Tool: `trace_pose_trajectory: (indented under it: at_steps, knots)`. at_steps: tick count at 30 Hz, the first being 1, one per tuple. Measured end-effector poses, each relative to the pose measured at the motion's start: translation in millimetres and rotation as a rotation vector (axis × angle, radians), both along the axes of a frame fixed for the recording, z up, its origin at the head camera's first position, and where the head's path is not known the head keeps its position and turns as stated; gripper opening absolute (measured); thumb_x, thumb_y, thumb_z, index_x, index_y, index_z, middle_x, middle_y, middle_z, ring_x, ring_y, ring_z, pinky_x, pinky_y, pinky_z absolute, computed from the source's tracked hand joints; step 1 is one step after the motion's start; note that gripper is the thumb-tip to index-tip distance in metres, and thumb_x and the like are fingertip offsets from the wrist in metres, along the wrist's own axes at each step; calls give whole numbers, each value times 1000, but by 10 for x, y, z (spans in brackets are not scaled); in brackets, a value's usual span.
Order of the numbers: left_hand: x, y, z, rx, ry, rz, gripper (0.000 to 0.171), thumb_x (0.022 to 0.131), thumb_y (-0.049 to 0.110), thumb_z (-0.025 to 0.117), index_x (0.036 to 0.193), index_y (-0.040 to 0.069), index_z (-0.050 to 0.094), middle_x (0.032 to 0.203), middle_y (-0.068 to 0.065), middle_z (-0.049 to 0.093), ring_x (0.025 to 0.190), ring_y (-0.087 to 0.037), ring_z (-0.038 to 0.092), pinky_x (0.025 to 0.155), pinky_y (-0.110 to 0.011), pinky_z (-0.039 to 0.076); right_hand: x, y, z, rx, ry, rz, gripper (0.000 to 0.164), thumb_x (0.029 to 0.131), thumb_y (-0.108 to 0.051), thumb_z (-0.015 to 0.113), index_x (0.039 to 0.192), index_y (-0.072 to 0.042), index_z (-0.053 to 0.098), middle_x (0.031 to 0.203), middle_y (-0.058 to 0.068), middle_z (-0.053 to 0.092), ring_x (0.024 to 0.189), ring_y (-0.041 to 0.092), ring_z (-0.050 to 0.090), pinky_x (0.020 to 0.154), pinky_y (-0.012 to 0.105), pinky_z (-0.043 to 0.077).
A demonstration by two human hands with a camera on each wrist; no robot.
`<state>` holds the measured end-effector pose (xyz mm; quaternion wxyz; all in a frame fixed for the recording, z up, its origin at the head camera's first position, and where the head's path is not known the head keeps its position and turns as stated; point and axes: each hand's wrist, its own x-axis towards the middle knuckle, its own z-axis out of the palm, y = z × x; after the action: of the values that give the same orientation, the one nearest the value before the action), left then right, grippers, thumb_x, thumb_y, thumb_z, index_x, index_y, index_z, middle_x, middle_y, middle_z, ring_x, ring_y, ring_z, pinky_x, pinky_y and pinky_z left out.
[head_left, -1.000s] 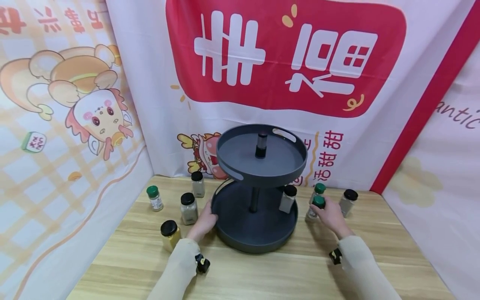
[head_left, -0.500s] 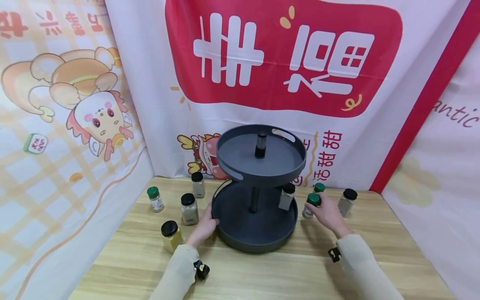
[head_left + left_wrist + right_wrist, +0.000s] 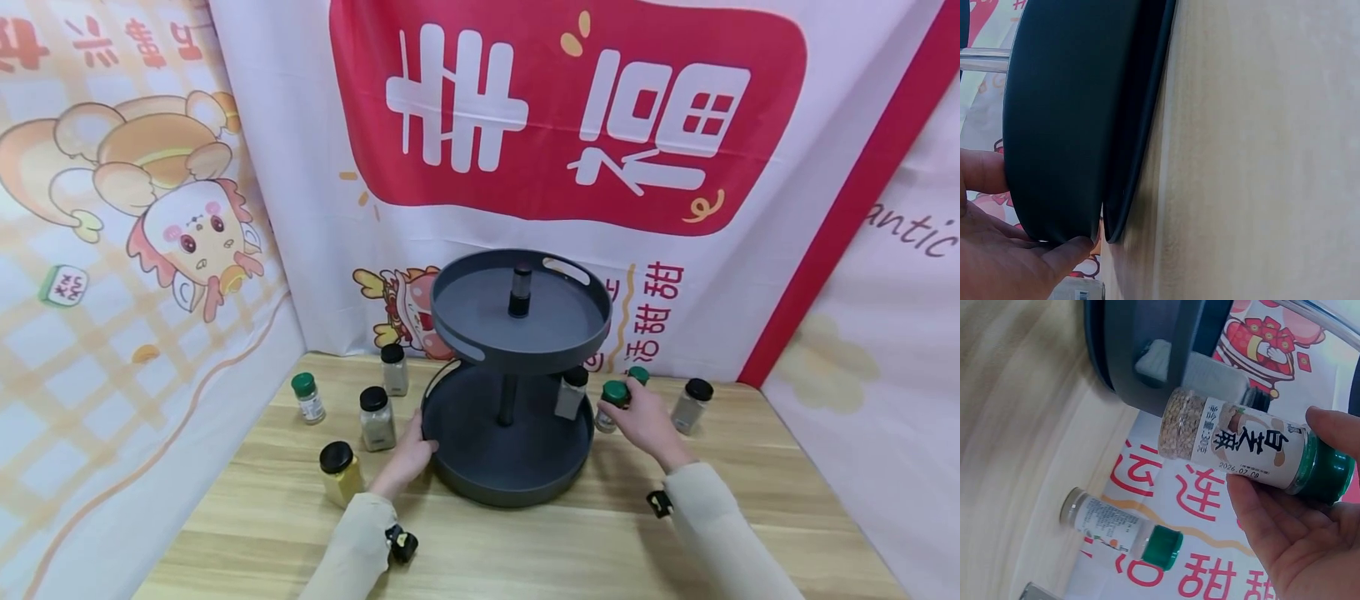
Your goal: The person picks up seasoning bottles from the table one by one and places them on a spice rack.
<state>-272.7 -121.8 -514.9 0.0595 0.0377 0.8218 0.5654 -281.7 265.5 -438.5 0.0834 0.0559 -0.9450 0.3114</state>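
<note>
A dark grey two-tier round tray (image 3: 502,492) stands on the table. My left hand (image 3: 408,454) grips the left rim of its lower tier, thumb on one side and fingers on the other. In the right wrist view, my right hand (image 3: 1297,531) holds a sesame seed jar (image 3: 1229,440) by its green cap, tilted, clear of the table beside the lower tier's right rim. On that tier, near the right rim, a black-capped jar (image 3: 572,396) stands. Another green-capped seasoning jar (image 3: 1122,531) stands behind my right hand, mostly hidden in the head view.
Left of the tray stand a green-capped jar (image 3: 309,400), a jar of yellow powder (image 3: 342,479) and two black-capped jars (image 3: 378,427). One more black-capped jar (image 3: 692,407) is at the right. A printed cloth (image 3: 675,267) hangs behind the table.
My right hand has moved left with the sesame seed jar, from beside the other green-capped jar to the tray's right rim. My left hand stays on the tray.
</note>
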Motion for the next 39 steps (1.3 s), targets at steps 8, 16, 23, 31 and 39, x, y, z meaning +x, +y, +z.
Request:
trace_pose_trajectory:
  at_steps: [8,16,23,31,39]
  knots:
    - [38,31,17,-31,35,23,73,88,-4,45,146,-11,2,151,-33,3,138,-45,3,110,-57,8,34,-44,83,-10,19,17,50,88,-40,65,118,-2,53,86,10,61,67,19,55,57,32,44]
    - [100,92,37,-32,58,49,74,86,-5,47,144,-15,2,149,-35,2,138,-45,2,111,-55,6,28,-109,49,-25,33,16,40,87,-35,67,112,-7,55,85,8,61,68,19,55,58,32,45]
    - [123,117,0,-55,96,57,74,85,-5,49,143,-17,5,148,-38,4,137,-48,3,110,-57,8,42,-175,44,-46,112,54,36,84,-30,71,109,-6,58,90,8,62,74,20,57,63,34,47]
    - [146,131,-22,-67,89,78,75,86,-2,49,143,-17,3,148,-37,2,138,-46,3,111,-55,8,45,-279,54,-59,149,97,28,83,-24,73,101,-6,61,91,8,61,79,22,59,66,37,48]
    - [208,157,-55,-47,103,77,75,88,2,48,144,-15,1,148,-37,0,138,-46,2,110,-56,6,71,-354,36,-58,95,86,28,83,-29,72,98,-9,58,82,5,59,68,18,54,58,32,45]
